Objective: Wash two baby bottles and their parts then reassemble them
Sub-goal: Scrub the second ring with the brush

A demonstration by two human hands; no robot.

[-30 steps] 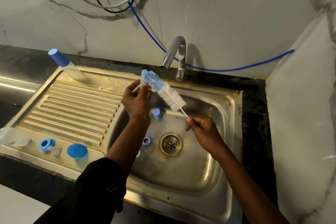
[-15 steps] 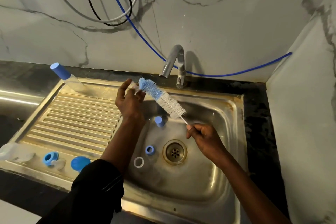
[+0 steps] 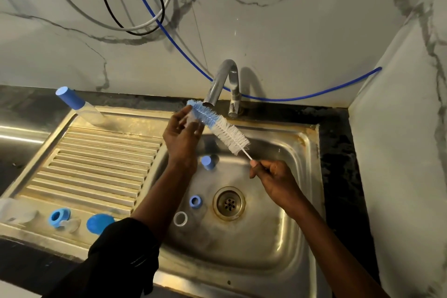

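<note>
Washing under way: right hand (image 3: 275,179) pinches the bottle brush (image 3: 217,126) by its stem, left hand (image 3: 181,135) holds a blurred clear part (image 3: 191,117) against its tip, while blue ring (image 3: 195,201) and white ring (image 3: 180,218), at 8 to 9 o'clock of the drain (image 3: 228,203), await reassembly.

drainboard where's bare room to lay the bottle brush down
The ribbed middle of the drainboard is bare, between the capped bottle behind and the blue ring and blue cap in front. That front edge is crowded.

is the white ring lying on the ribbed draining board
No, the white ring lies inside the sink basin, close to the drain.
</note>
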